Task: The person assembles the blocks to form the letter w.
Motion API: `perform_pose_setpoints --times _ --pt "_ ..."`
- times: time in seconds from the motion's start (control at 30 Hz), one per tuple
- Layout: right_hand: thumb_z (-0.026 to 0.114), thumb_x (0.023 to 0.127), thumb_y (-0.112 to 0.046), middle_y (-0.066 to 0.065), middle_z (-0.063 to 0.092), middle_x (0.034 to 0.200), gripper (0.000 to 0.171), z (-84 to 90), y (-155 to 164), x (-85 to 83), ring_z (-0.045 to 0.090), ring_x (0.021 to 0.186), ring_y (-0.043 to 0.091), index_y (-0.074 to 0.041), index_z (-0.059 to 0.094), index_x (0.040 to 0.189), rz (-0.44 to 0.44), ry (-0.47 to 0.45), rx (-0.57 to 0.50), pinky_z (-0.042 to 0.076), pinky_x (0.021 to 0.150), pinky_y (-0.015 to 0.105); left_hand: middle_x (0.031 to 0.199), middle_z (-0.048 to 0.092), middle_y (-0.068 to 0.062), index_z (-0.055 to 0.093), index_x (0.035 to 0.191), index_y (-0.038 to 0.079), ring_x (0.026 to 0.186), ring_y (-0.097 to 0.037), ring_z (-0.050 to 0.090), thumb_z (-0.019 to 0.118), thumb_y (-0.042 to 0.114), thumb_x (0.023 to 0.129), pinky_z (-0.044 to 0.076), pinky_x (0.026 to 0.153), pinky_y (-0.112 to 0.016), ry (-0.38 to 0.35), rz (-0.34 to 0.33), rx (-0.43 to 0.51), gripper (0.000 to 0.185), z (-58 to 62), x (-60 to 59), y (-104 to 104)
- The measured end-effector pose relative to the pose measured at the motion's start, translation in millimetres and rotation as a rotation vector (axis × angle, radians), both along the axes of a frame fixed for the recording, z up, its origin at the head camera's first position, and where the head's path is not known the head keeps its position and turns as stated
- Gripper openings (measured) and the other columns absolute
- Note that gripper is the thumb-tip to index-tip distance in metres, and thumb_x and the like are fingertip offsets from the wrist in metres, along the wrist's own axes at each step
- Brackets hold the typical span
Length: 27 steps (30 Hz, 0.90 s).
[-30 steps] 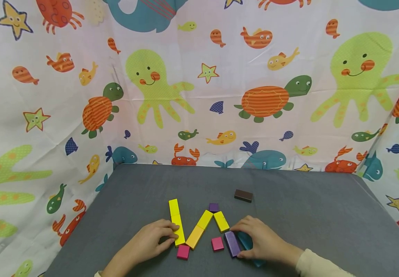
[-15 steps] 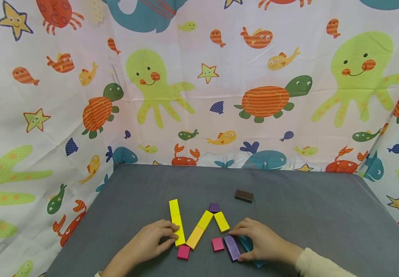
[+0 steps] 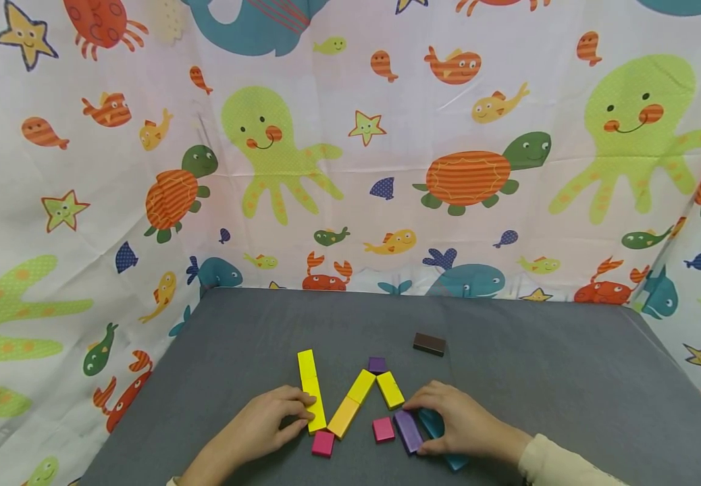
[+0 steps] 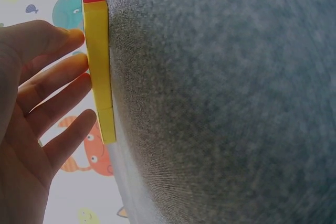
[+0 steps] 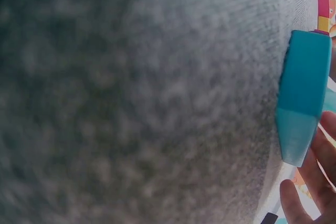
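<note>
Head view: the surface [image 3: 539, 364] wears matte grey, fine-woven cloth; printed fabric backdrop [image 3: 411, 101] behind. Blocks are smooth, painted, straight-edged. Right hand [image 3: 462, 422] has a narrow grip, thumb and index finger pinching the purple block [image 3: 408, 430] near its two ends. Purple block lies at 9 o'clock of the palm, long axis 11 to 5. Teal block [image 3: 431, 423], roughly parallel, sits partly under the same hand at 3 o'clock of the purple one. Left hand [image 3: 274, 415] has a loose grip, fingertips against the 9 o'clock side of the long yellow block [image 3: 317, 407], which points nearly 12 to 6, tipped toward 11. Cube-like pink block [image 3: 323, 443] at its 6 o'clock end.

Left wrist view: fingers apart, tips on the long yellow block's side; hand at 9 o'clock, block running 12 to 6.

Right wrist view: glossy teal block faces the camera, bevelled toward 6 o'clock, fingers behind it at 4 o'clock. Can't judge the purple pinch from here.
</note>
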State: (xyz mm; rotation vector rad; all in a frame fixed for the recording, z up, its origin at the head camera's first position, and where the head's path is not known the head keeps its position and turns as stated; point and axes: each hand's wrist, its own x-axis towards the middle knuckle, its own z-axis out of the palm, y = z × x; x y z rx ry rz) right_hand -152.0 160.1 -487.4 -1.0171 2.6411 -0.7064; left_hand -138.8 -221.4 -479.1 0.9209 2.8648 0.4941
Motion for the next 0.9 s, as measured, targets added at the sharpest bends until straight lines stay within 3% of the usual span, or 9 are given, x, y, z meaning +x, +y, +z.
perform_pose_setpoints --times 0.4,0.9 --pt "0.071 0.083 -0.058 -0.019 0.064 0.118 0.048 1.1 -0.4 2.0 0.053 0.103 0.002 -0.043 0.062 0.127 0.036 0.079 0.006 0.053 0.088 0.032 0.122 0.067 0.013 0.076 0.107 0.032 0.111 -0.007 0.062 0.069 0.031 0.093 0.057 0.097 -0.035 0.005 -0.006 -0.005 0.016 0.3 -0.5 -0.1" --pt "0.072 0.084 -0.054 -0.018 0.069 0.112 0.041 -0.9 1.3 1.2 0.055 0.098 0.001 -0.034 0.071 0.120 0.090 0.193 -0.039 0.052 0.080 0.023 0.122 0.067 0.013 0.076 0.106 0.031 0.111 -0.007 0.062 0.069 0.031 0.093 0.057 0.097 -0.035 0.007 -0.002 -0.011 0.015 1.4 -0.1 0.8"
